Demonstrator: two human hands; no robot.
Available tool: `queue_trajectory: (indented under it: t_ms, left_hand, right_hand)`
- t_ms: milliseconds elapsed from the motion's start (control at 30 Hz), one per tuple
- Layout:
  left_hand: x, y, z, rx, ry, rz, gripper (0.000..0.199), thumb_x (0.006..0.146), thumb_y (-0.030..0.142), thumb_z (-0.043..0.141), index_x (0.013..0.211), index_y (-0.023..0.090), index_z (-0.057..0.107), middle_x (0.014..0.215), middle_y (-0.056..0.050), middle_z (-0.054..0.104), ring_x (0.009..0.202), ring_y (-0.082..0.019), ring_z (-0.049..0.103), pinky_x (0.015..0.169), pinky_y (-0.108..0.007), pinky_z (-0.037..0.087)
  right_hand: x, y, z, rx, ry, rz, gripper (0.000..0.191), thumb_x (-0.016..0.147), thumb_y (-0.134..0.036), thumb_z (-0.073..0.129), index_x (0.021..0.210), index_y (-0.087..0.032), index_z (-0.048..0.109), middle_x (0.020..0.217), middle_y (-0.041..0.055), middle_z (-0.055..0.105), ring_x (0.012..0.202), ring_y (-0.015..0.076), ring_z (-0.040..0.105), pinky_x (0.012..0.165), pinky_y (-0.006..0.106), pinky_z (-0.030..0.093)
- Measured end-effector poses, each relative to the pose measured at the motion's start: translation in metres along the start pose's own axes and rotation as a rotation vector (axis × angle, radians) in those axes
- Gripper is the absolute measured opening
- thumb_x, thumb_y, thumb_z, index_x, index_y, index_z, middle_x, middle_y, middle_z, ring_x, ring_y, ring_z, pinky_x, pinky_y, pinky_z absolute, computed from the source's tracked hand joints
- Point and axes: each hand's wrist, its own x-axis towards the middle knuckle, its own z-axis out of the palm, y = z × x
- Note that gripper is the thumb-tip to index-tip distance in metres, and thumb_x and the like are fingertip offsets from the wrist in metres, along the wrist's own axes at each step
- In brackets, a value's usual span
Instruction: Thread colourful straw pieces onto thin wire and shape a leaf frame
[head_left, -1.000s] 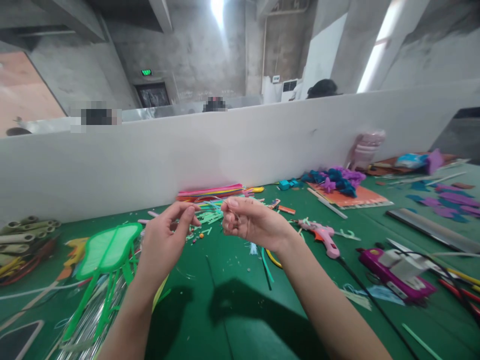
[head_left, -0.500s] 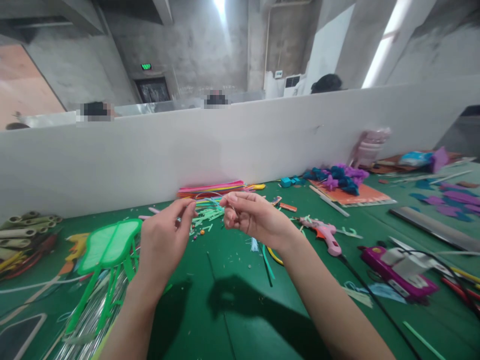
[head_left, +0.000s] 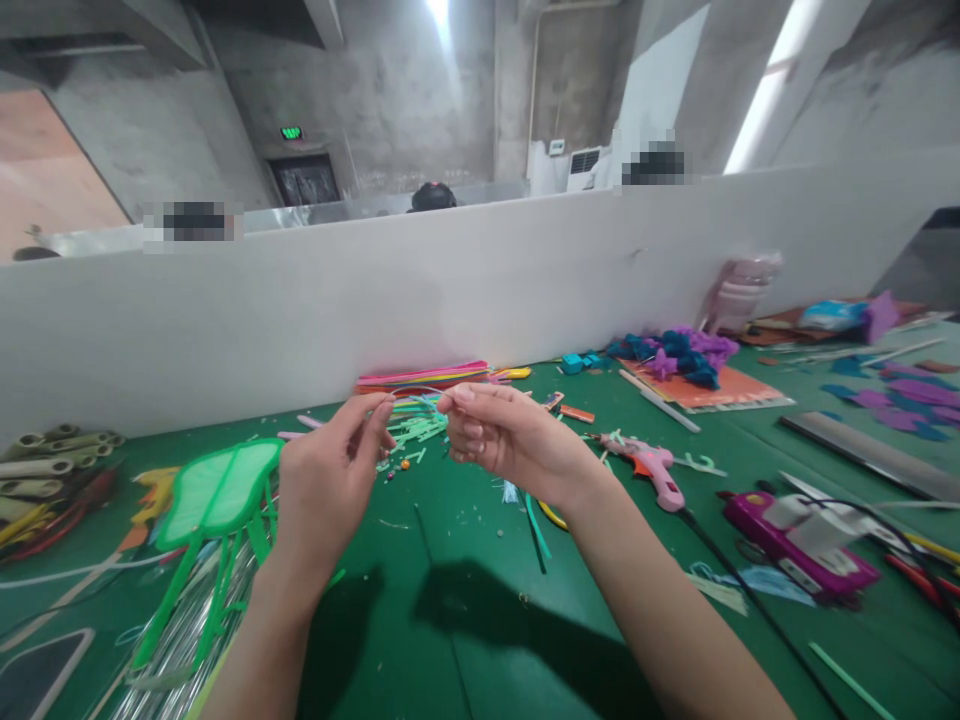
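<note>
A thin pale strand point(head_left: 418, 390), like fine wire or thread, arches across the short gap between my hands above the green table point(head_left: 480, 640). My left hand point(head_left: 337, 460) pinches its left end between thumb and forefinger. At the other end, my right hand point(head_left: 499, 425) grips it with thumb and fingertip, the remaining fingers curled. Whether the strand is wire or thread is too fine to tell. Behind and below the hands lie many cut green strips point(head_left: 420, 428) and a small orange bead point(head_left: 405, 464).
On the left are a green leaf-like piece point(head_left: 221, 490), silvery strips point(head_left: 195, 630) and a phone point(head_left: 41, 670). On the right lie a pink glue gun point(head_left: 652, 470), a purple power strip point(head_left: 799, 550) and a black cord point(head_left: 757, 600). A white partition point(head_left: 300, 310) stands behind.
My right hand's fingers have curled in slightly and its wrist has turned a little. Both hands stay nearly in place with the strand between them.
</note>
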Motion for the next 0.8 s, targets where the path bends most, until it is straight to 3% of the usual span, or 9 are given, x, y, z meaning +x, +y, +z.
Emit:
queue_trajectory:
  t_ms: [367, 500, 600, 700, 800]
  left_hand:
    - [0.001, -0.002, 0.000, 0.041, -0.017, -0.054, 0.025, 0.096, 0.041, 0.054, 0.090, 0.024, 0.071, 0.061, 0.001, 0.069, 0.053, -0.016, 0.061, 0.058, -0.025, 0.037]
    - [0.001, -0.003, 0.001, 0.106, -0.036, -0.033, 0.026, 0.094, 0.040, 0.056, 0.109, 0.025, 0.072, 0.067, -0.002, 0.072, 0.056, -0.018, 0.062, 0.057, -0.024, 0.035]
    - [-0.001, -0.003, 0.003, 0.201, 0.000, -0.003, 0.030, 0.093, 0.037, 0.057, 0.119, 0.027, 0.069, 0.066, -0.003, 0.071, 0.050, -0.017, 0.055, 0.052, -0.023, 0.029]
    - [-0.002, -0.005, 0.003, 0.277, -0.002, 0.041, 0.026, 0.095, 0.033, 0.054, 0.115, 0.027, 0.071, 0.062, -0.001, 0.068, 0.045, -0.015, 0.048, 0.051, -0.023, 0.023]
    - [-0.001, -0.006, 0.004, 0.296, -0.025, 0.029, 0.025, 0.098, 0.034, 0.050, 0.109, 0.025, 0.071, 0.060, -0.001, 0.068, 0.046, -0.015, 0.052, 0.052, -0.024, 0.027]
  right_hand:
    - [0.003, 0.006, 0.003, -0.015, 0.015, 0.016, 0.015, 0.083, -0.034, 0.074, 0.088, -0.020, 0.075, 0.065, -0.0044, 0.053, 0.059, 0.0067, 0.047, 0.058, 0.020, 0.040]
    - [0.003, 0.007, 0.004, -0.039, 0.035, -0.003, 0.016, 0.084, -0.035, 0.073, 0.088, -0.020, 0.076, 0.065, -0.0039, 0.053, 0.059, 0.0071, 0.046, 0.059, 0.021, 0.040]
    - [0.002, 0.007, 0.006, -0.067, 0.044, 0.003, 0.017, 0.083, -0.036, 0.074, 0.087, -0.020, 0.076, 0.065, -0.0037, 0.054, 0.060, 0.0076, 0.047, 0.059, 0.022, 0.040]
    - [0.003, 0.009, 0.009, -0.099, 0.051, 0.000, 0.018, 0.081, -0.037, 0.076, 0.085, -0.021, 0.075, 0.065, -0.0041, 0.055, 0.059, 0.0080, 0.046, 0.058, 0.022, 0.040]
    - [0.004, 0.012, 0.010, -0.101, 0.042, -0.010, 0.017, 0.080, -0.038, 0.077, 0.085, -0.022, 0.075, 0.065, -0.0048, 0.055, 0.059, 0.0078, 0.047, 0.059, 0.022, 0.040]
